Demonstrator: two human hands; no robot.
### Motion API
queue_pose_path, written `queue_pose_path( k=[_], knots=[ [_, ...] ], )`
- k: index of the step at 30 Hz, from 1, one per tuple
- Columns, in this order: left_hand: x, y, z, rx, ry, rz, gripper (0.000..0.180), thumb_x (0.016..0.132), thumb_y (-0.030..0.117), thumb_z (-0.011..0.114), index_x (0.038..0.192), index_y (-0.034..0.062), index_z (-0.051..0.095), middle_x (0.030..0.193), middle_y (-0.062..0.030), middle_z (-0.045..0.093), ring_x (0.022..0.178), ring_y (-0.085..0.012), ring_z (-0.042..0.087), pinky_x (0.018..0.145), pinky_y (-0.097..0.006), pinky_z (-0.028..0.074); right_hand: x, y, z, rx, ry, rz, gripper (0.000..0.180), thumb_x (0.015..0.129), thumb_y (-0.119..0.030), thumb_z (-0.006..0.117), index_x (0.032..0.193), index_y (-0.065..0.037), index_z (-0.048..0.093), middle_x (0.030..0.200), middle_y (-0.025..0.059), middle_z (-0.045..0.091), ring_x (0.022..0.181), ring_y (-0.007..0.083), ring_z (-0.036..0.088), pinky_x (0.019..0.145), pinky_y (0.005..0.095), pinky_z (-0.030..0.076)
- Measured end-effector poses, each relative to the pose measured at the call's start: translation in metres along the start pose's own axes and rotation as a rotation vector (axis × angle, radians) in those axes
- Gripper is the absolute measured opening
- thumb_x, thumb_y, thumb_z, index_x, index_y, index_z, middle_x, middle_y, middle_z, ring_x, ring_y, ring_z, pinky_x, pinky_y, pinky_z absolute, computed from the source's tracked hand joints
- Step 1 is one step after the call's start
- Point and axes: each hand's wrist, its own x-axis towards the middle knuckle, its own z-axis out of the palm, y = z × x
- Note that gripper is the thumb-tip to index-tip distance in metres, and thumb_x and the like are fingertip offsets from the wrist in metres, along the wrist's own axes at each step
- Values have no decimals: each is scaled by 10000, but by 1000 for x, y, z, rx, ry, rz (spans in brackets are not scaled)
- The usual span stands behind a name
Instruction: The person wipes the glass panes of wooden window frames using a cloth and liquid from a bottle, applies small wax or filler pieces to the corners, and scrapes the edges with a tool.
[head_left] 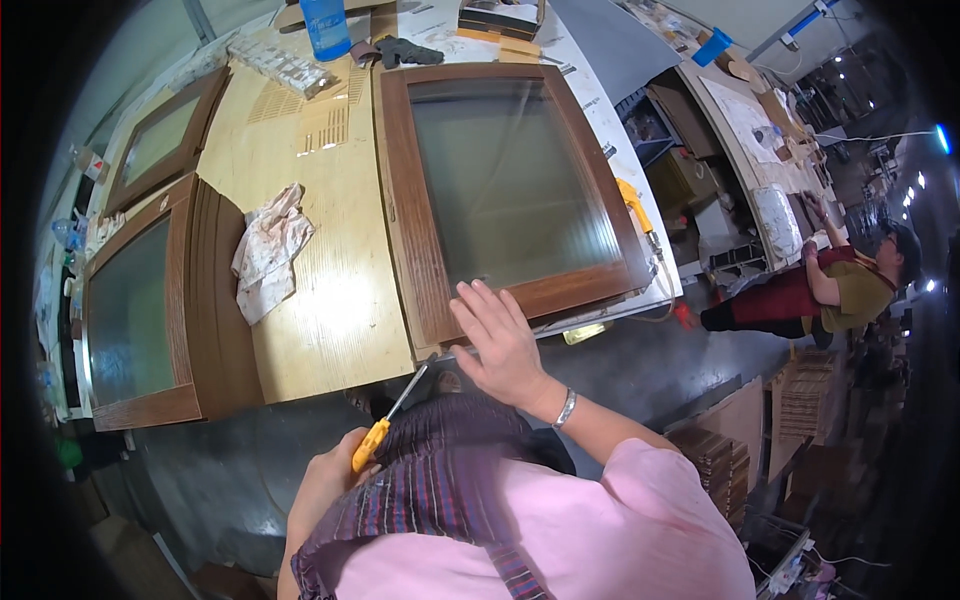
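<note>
A brown wooden cabinet door [420, 270] with a glass pane [505, 180] lies flat on the table in front of me. My right hand [497, 340] rests on its near left corner, fingers outstretched and palm down. My left hand [335, 462] is closed round a yellow-handled tool [371, 444] with a long, narrow metal shaft. The shaft points up and to the right. Its dark tip is beside that same corner, below my right fingers; whether it touches the wood I cannot tell.
A stack of similar glazed doors [190, 300] stands at the left, with another door [165, 140] behind. A stained cloth [272, 250] lies between. Farther back are a blue container [325, 28] and a dark glove [410, 52]. A yellow air gun [634, 205] lies right. Another person [830, 280] works there.
</note>
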Motion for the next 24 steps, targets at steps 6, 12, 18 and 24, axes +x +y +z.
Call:
queue_pose_path(
  k=[6,12,18,24],
  knots=[
    [2,-5,-8,59,35,14,394,904,114,721,1261,60,563,951,-232,689,878,-390,700,741,-408,542,4,-9,7,-24,-7,27,637,821,-218,713,1383,3,510,1500,199,447,1424,347,393,1167,535,272],
    [4,-13,-8,25,55,46,453,912,119,712,1318,66,520,946,-224,696,866,-391,699,726,-408,543,6,-15,12,52,41,50,580,771,-119,702,1327,-18,572,1473,268,435,1390,425,397,1153,558,277],
    [-30,-39,-12,-34,235,-50,464,924,160,697,1337,75,502,1005,-253,682,938,-424,681,790,-437,537,22,-45,24,96,130,12,444,735,-74,675,1174,-18,640,1426,268,458,1349,459,407,1132,547,314],
    [-87,-70,-53,-134,638,-71,467,915,131,686,1334,61,493,994,-231,693,952,-407,691,802,-425,540,38,-81,38,246,60,-93,454,713,-27,709,1158,11,632,1405,239,480,1331,450,425,1107,520,360]
  ],
)
